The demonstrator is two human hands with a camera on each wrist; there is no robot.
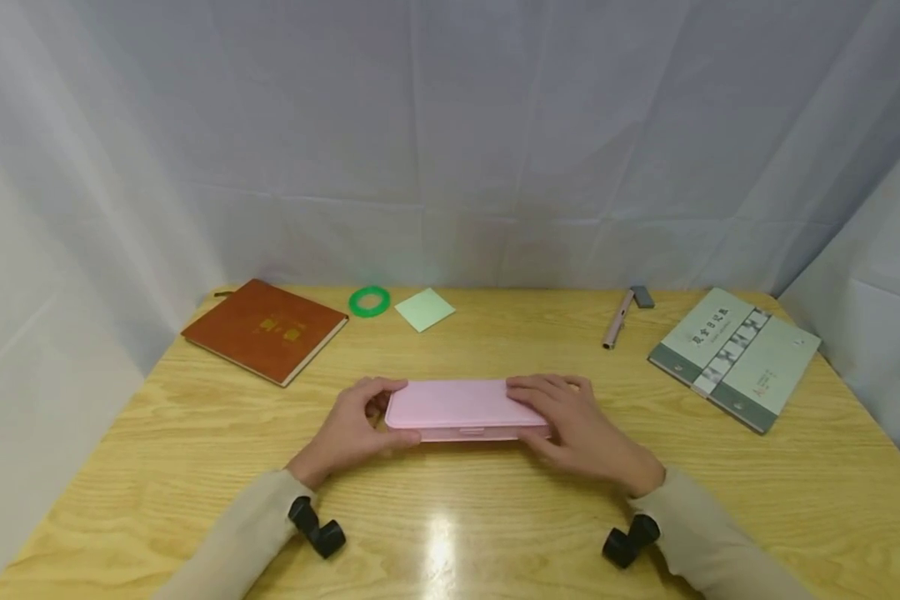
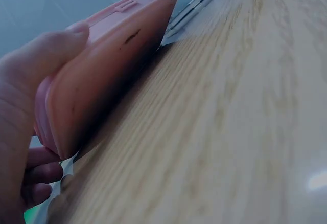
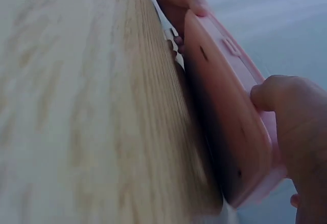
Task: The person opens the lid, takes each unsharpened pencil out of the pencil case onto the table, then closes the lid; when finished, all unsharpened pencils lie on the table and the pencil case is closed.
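A flat pink plastic case (image 1: 461, 408) lies closed in the middle of the wooden table (image 1: 195, 467). My left hand (image 1: 356, 429) grips its left end, thumb on the front edge and fingers behind. My right hand (image 1: 573, 421) holds the right end, fingers lying over the lid and thumb at the front. In the left wrist view the pink case (image 2: 102, 75) fills the left side with my thumb (image 2: 46, 55) on it. The right wrist view shows the case (image 3: 230, 116) edge-on, with my thumb (image 3: 286, 96) on it and the other hand at its far end.
A brown notebook (image 1: 264, 330) lies at the back left, with a green ring (image 1: 369, 301) and a green sticky pad (image 1: 424, 309) beside it. A pen (image 1: 618, 320) and a small grey block (image 1: 642, 296) lie at the back right, next to a green-grey book (image 1: 735, 357).
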